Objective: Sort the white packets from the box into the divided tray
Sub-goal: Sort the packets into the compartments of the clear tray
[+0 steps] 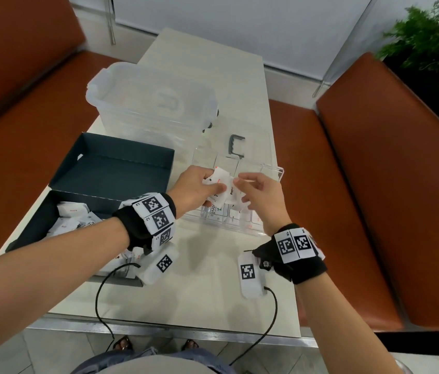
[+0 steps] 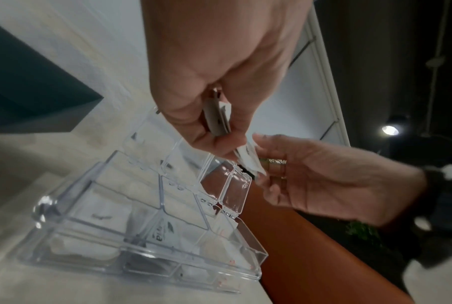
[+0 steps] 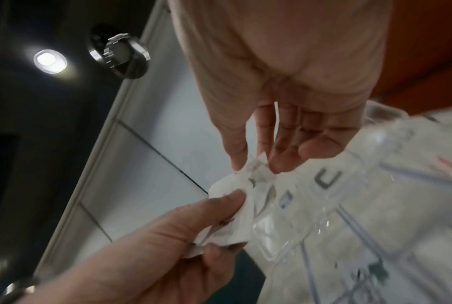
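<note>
Over the clear divided tray (image 1: pixel 276 172), my left hand (image 1: pixel 213 186) grips a small bunch of white packets (image 1: pixel 221 182). My right hand (image 1: pixel 240 184) meets it from the right and pinches the corner of one packet (image 3: pixel 258 167) in that bunch between thumb and fingers. In the left wrist view the bunch (image 2: pixel 219 121) sits edge-on between the left thumb and fingers, above the tray (image 2: pixel 141 265). Packets (image 1: pixel 214 214) lie in the tray's near compartments; the far ones look empty. More packets (image 1: pixel 70 214) lie in the dark box (image 1: pixel 37 225) at the left.
The dark box lid (image 1: pixel 115 168) lies open behind the box. A clear plastic tub (image 1: pixel 153 103) stands at the back, with a grey handle (image 1: pixel 235 145) on a clear lid beside it. Orange benches flank the table, and cables hang from both wrists.
</note>
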Motion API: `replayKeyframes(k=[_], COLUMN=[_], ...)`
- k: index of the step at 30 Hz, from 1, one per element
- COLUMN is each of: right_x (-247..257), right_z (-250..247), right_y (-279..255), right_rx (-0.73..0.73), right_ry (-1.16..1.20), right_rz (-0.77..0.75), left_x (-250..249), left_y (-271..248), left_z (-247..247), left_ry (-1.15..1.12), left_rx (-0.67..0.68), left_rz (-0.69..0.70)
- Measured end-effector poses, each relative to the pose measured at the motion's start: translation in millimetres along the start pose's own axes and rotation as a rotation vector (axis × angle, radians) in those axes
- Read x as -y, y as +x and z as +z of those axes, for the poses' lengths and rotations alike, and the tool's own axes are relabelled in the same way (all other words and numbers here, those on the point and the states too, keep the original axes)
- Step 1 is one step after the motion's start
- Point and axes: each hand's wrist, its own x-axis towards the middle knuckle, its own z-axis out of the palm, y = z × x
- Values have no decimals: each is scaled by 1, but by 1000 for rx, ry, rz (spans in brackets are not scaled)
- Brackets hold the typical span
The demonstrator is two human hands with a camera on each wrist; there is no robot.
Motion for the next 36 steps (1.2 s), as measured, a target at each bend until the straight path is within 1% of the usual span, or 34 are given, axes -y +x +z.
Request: replayKeyframes(k=[2,4,6,9,10,12,14,16,19,21,23,25,30,32,34,36], right_x=[6,9,10,8,8,10,12,16,18,16,14,13,13,13,11,7], right_z=[-3,-5,-8,-14,-15,-19,-26,-34,-36,-31,-25,-23,-24,-25,-28,-30], right_y=[5,8,10,12,12,13,15,17,16,16,18,20,23,25,29,33], right_rx=[14,37,76,176,193,189,126,88,194,228,226,233,240,251,230,172], right_ry=[-97,-130,-92,54,68,45,15,48,110,16,-96,-154,-287,-325,-306,-279], right_rz=[-93,-132,-126,-72,-66,-75,-101,-126,-134,-142,-157,-158,-189,-180,-158,-157], left_x=[-2,-2,-1,1,1,1,1,0,-2,-5,-8,-10,-12,-11,-8,-6], left_y=[0,1,1,2,2,2,3,3,2,0,-3,-4,-5,-5,-5,-4], left_z=[0,1,1,-1,-2,-4,-6,-9,-10,-8,-5,-4,-6,-7,-9,-13], left_ry=[32,33,17,2,6,22,48,73,97,90,92,94,86,78,59,38], left_rx=[13,-5,-37,-65,-67,-72,-72,-73,-33,27,80,112,135,141,125,104], left_rz=[19,20,9,0,-2,-9,-20,-30,-35,-25,-14,-9,2,1,-9,-21])
